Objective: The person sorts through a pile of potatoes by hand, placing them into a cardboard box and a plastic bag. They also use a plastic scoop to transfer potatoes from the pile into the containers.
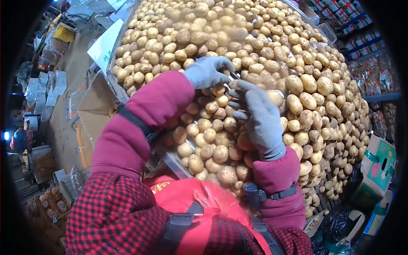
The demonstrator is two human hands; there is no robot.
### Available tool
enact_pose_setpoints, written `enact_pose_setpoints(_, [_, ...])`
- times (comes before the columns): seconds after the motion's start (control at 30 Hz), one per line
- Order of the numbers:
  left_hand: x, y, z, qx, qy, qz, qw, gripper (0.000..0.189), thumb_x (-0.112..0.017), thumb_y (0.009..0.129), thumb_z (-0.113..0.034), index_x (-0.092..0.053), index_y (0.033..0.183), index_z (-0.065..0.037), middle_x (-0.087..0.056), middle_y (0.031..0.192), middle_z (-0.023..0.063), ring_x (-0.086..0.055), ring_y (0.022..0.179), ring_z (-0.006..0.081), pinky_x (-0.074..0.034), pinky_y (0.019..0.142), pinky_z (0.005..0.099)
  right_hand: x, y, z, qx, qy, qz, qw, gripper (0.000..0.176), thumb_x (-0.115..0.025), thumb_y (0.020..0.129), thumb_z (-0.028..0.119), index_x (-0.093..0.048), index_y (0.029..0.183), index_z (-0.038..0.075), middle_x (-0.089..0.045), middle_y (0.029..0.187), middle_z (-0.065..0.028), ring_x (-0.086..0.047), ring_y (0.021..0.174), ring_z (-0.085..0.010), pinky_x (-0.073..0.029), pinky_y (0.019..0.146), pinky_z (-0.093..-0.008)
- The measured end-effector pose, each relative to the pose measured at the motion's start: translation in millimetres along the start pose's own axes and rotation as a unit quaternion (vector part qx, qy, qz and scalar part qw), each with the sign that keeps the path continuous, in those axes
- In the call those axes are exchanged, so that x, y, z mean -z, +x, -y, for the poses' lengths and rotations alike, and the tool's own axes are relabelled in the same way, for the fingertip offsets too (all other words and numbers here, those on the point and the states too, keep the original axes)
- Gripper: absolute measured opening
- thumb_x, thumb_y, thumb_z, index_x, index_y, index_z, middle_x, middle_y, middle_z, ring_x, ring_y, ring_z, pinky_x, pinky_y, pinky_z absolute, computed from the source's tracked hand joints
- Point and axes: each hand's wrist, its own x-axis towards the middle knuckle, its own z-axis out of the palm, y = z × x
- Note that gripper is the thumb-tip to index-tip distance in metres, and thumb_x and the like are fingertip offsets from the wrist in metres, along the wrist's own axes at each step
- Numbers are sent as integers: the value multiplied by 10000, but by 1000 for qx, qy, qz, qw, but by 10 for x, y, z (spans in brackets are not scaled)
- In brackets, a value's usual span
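A wide heap of yellow-brown, round potatoes [314, 134] lies in front of the person, and it reaches very near to the body. At the near edge of the heap stands a straight, silver-coloured rim [174, 163]; probably it is there so that the potatoes do not roll down.

Both hands come together over the near part of the heap, I think because there the two arms can reach the same spot with ease. They wear grey fabric gloves, which likely protect the skin from soil.

The left hand [206, 72] is bent over the heap, its fingers curved and only a little open. Just below them is a small, pale potato [219, 89], but I cannot tell if they grip it. The right hand [261, 119] shows its back, with fingers slightly bent and parted, pointing to the left hand. Between the fingertips of the two hands is a small, dark and shiny thing [232, 77]; its kind, and which hand holds it, I cannot tell. A larger, smooth yellow potato [276, 98] is just beside the right hand, on its outer side.

Left of the heap stands an open, brown cardboard box [95, 106], and right of the heap, a green and white cardboard box [378, 163].
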Motion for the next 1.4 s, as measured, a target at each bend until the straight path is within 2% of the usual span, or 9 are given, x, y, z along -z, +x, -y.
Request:
enact_pose_setpoints(0.23, [56,-759,-803,-201,-80,-21,976,411,-741,937,-50,-664,1338,-95,-682,1093,19,-624,1061,110,-533,958,277,83,-30,-136,-37,381,132,914,520,-532,1081,224,-386,1573,144,-440,1555,-173,-605,1274,-356,-620,923,-450])
enact_pose_setpoints(0.33, [-92,-823,-983,-325,91,-10,941,473,-745,941,-84,-633,1400,-106,-698,1114,46,-643,1046,125,-558,900,297,161,-22,-352,145,80,86,983,720,-619,1004,23,-320,1616,254,-424,1572,-151,-566,1326,-338,-564,1022,-422])
enact_pose_setpoints(0.43, [61,-1147,-1202,-128,-145,44,980,511,-745,944,-127,-604,1435,-98,-706,1138,89,-669,1051,163,-560,901,324,177,51,-346,107,192,15,975,871,-584,932,-168,-314,1615,301,-359,1624,-169,-498,1401,-352,-556,1027,-443])
enact_pose_setpoints(0.5, [113,-1023,-771,-345,93,-182,916,545,-751,941,-244,-594,1441,-94,-700,1184,127,-680,1089,233,-535,968,368,145,-16,-232,60,314,58,946,619,-540,1037,9,-401,1574,283,-362,1619,-205,-611,1283,-361,-631,807,-405])
enact_pose_setpoints(0.6, [-99,-1003,-262,-337,226,-130,905,433,-724,943,-278,-645,1318,-75,-676,1265,146,-646,1162,340,-486,1036,451,141,5,-320,246,180,92,948,517,-539,1069,140,-441,1555,285,-377,1613,-214,-650,1224,-377,-634,774,-407])
enact_pose_setpoints(0.7, [-509,-964,233,-281,367,-78,883,422,-670,970,-356,-643,1347,-169,-567,1438,163,-539,1332,329,-337,1156,546,174,-42,-242,40,400,59,914,581,-580,1035,75,-463,1539,341,-379,1620,-204,-646,1231,-393,-632,783,-410])
enact_pose_setpoints(0.77, [-365,-888,324,-264,385,-90,880,383,-655,969,-347,-648,1336,-241,-544,1470,126,-508,1367,323,-242,1211,581,241,13,-394,227,173,72,956,872,-593,882,-184,-399,1572,313,-327,1644,-227,-429,1447,-488,-504,1087,-561])
enact_pose_setpoints(1.17, [605,-863,337,-224,460,-301,805,402,-687,921,-321,-674,1298,-182,-599,1429,138,-558,1312,331,-424,1068,499,235,-46,-208,148,249,104,951,853,-605,878,-182,-397,1558,289,-309,1662,-206,-429,1455,-463,-503,1080,-599])
enact_pose_setpoints(1.4, [-551,-1399,147,-311,298,12,902,435,-703,891,-324,-663,1287,-148,-635,1247,96,-596,1206,284,-352,1126,560,88,-32,-226,203,195,10,959,658,-530,1002,-104,-447,1538,268,-397,1609,-182,-560,1338,-429,-608,908,-497])
